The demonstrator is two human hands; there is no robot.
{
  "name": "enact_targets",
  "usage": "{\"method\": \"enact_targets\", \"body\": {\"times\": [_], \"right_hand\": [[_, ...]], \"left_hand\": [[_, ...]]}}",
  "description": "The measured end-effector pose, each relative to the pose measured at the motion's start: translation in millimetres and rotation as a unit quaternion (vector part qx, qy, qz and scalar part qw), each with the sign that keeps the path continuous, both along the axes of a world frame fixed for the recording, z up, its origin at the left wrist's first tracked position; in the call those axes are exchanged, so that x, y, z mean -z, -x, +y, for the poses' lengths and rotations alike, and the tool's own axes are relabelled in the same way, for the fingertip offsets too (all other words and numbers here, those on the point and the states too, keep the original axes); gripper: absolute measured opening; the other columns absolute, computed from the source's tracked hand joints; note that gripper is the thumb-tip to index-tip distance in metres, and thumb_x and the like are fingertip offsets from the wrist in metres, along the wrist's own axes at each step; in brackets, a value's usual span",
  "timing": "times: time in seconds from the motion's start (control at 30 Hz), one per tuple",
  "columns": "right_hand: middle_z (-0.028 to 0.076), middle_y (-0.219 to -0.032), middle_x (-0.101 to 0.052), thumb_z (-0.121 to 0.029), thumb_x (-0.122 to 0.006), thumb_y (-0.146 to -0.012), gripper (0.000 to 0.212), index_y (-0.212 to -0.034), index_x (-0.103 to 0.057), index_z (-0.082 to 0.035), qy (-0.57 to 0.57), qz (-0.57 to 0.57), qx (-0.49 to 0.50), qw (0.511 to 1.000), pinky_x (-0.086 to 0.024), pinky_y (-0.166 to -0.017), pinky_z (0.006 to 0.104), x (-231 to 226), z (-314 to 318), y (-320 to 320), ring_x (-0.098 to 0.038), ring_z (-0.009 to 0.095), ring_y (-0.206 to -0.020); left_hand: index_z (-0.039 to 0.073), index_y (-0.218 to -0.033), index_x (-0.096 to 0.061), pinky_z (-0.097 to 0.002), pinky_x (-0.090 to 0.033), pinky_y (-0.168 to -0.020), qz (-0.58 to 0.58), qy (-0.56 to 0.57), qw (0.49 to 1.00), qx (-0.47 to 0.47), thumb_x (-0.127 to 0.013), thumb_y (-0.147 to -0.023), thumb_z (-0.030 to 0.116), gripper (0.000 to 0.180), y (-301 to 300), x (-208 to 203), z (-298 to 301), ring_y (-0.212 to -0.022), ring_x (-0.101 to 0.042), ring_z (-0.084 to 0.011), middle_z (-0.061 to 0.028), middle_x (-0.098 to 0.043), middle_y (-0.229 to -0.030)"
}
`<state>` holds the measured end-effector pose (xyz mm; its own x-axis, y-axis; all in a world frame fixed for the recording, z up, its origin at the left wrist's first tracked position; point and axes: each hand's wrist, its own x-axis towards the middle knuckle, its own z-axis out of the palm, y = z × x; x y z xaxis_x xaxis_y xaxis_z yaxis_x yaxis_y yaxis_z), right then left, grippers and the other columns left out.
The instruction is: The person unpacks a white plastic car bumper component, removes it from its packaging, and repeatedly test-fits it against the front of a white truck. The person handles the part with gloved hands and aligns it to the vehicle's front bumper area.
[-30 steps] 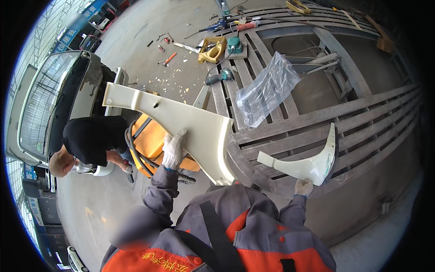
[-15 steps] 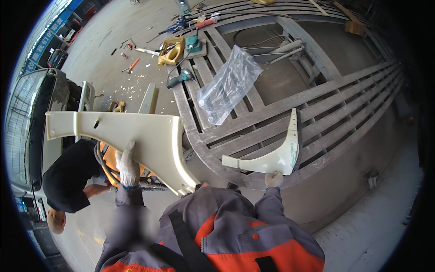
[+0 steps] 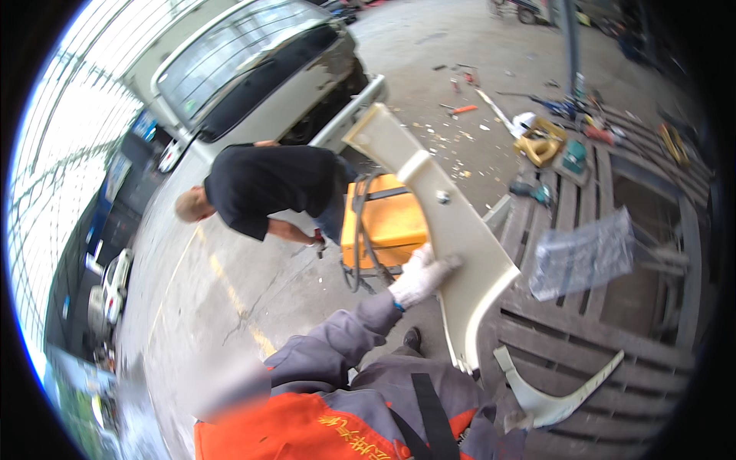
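Note:
My left hand [image 3: 424, 274], in a white work glove, grips a large cream-coloured vehicle body panel [image 3: 452, 230] by its inner curved edge. That panel is held up in the air and slants from upper left to lower right. My right hand [image 3: 518, 420], gloved and blurred, is closed at the lower corner of a smaller curved body panel [image 3: 553, 408]. This second piece lies over the slatted metal bench [image 3: 590, 337], its narrow arm pointing to the right.
A co-worker in a black shirt [image 3: 268, 184] bends beside an orange box [image 3: 387, 230] with cables, close to my left. Behind stands a vehicle [image 3: 261, 69]. Clear plastic wrap [image 3: 581, 257], a teal power tool [image 3: 530, 192] and a yellow part [image 3: 540, 144] lie on or by the bench.
My view has swung left, bringing more of the vehicle and co-worker into sight. The large panel has tilted from roughly level to steeply slanted. Both hands keep their holds.

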<state>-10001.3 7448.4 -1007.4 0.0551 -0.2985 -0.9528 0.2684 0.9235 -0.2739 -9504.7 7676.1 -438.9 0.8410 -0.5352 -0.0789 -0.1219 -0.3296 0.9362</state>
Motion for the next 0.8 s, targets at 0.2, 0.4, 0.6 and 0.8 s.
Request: {"method": "enact_targets", "body": {"times": [0.2, 0.4, 0.6, 0.8], "right_hand": [[0.000, -0.080, -0.049, -0.027, -0.057, -0.090, 0.013, -0.096, -0.052, -0.017, 0.028, 0.002, -0.277, 0.960, -0.039, -0.055, 0.0391, -95, -14, -87, -0.048, 0.019, -0.066], [0.007, -0.076, -0.057, -0.009, -0.047, -0.097, 0.022, -0.116, -0.056, -0.010, 0.212, -0.157, -0.415, 0.871, -0.040, -0.042, 0.0252, -208, -3, -263, -0.053, 0.017, -0.052], [0.016, -0.087, -0.069, -0.005, -0.052, -0.098, 0.023, -0.118, -0.058, 0.004, 0.419, -0.202, -0.508, 0.725, -0.059, -0.063, 0.0332, -355, 152, -420, -0.067, 0.022, -0.071], [0.017, -0.095, -0.072, -0.005, -0.050, -0.100, 0.026, -0.123, -0.059, 0.005, 0.425, -0.292, -0.644, 0.565, -0.061, -0.072, 0.0325, -403, 333, -496, -0.071, 0.022, -0.080]], "left_hand": [[0.003, -0.138, -0.053, -0.0442, -0.049, -0.100, -0.175, -0.037, 0.983, 0.046, -0.063, -0.091, 0.018, 0.050, -8, -15, 78, -0.119, -0.060, -0.0372, -0.0208, -0.057, -0.132], [-0.003, -0.125, -0.056, -0.0486, -0.052, -0.089, -0.259, -0.116, 0.959, 0.026, -0.061, -0.092, 0.021, 0.042, -14, -28, 180, -0.106, -0.063, -0.0413, -0.0227, -0.059, -0.119], [-0.004, -0.124, -0.057, -0.0466, -0.054, -0.086, -0.343, -0.113, 0.932, -0.001, -0.065, -0.088, 0.024, 0.046, -26, -10, 298, -0.101, -0.065, -0.0405, -0.0230, -0.062, -0.115], [0.007, -0.130, -0.061, -0.0431, -0.055, -0.086, -0.310, -0.135, 0.938, -0.076, -0.066, -0.085, 0.019, 0.047, -19, -16, 438, -0.102, -0.067, -0.0345, -0.0158, -0.066, -0.115]]}}
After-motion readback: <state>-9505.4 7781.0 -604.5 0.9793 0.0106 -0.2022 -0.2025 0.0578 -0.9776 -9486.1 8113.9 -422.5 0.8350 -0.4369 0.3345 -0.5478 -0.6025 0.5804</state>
